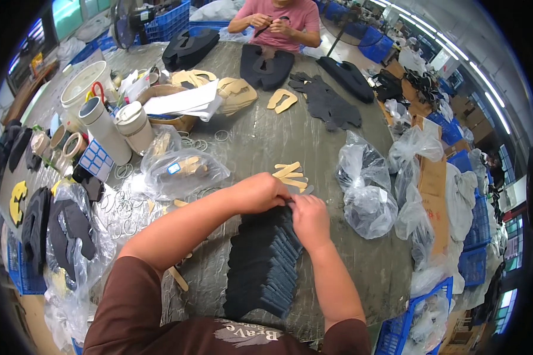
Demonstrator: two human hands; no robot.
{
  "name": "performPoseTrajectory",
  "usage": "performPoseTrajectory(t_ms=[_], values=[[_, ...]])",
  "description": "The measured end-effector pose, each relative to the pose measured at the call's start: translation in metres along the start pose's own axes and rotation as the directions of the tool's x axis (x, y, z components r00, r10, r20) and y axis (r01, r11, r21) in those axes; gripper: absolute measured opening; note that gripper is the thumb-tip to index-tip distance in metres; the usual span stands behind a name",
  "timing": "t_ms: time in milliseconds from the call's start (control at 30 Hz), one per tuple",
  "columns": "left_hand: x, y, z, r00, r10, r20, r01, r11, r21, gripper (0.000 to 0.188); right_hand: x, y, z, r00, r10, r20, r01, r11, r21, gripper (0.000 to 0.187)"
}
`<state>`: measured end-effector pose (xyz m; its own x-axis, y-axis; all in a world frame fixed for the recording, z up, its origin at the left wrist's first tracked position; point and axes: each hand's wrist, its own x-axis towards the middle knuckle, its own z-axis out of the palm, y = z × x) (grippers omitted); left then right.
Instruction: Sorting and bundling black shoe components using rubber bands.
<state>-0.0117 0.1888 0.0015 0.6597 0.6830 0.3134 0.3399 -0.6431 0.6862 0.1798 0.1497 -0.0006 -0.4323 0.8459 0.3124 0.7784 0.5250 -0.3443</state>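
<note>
A long row of overlapping black fabric pieces (254, 263), with blue-grey edges fanned along the right side, lies on the table before me. At its far end my left hand (265, 193) is closed, its fingertips pinching the edge of a dark fabric piece. My right hand (311, 218) meets it there, thumb and fingers pressed on the same piece. Most of that piece is hidden by my fingers. Just beyond my hands lies a small pile of tan wooden-looking strips (290, 173).
Left of my arm are a clear plastic bag (183, 171), scattered rings, a grey tumbler (105, 130) and a lidded cup (135, 126). Knotted plastic bags (367, 201) sit to the right. Across the table a person in pink (281, 23) handles a dark piece behind black pads (266, 66).
</note>
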Motion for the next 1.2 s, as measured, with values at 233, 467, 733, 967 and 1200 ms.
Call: performPoseTrajectory(t_ms=[233, 467, 733, 967, 1200], values=[[0.044, -0.057, 0.022, 0.904, -0.398, -0.155, 0.427, 0.828, 0.364, 0.041, -0.065, 0.063, -0.005, 0.927, 0.313, -0.207, -0.323, 0.946, -0.015, 0.015], [0.072, -0.039, 0.038, 0.821, -0.563, 0.088, 0.472, 0.759, 0.448, 0.048, -0.071, 0.073, 0.018, 0.948, 0.258, -0.189, -0.27, 0.962, -0.039, 0.025], [0.055, -0.042, 0.053, 0.907, -0.418, 0.044, 0.352, 0.812, 0.466, 0.033, -0.062, 0.081, 0.023, 0.838, 0.529, -0.131, -0.437, 0.796, 0.419, 0.021], [0.064, -0.028, 0.033, 0.844, -0.52, -0.131, 0.506, 0.853, -0.124, 0.03, -0.027, 0.063, 0.023, 0.69, 0.595, 0.412, -0.313, -0.267, 0.911, 0.023], [0.072, 0.015, 0.08, 0.998, -0.039, -0.047, 0.048, 0.975, 0.215, 0.032, 0.001, 0.036, 0.04, 0.729, 0.625, 0.278, -0.006, -0.4, 0.917, 0.038]])
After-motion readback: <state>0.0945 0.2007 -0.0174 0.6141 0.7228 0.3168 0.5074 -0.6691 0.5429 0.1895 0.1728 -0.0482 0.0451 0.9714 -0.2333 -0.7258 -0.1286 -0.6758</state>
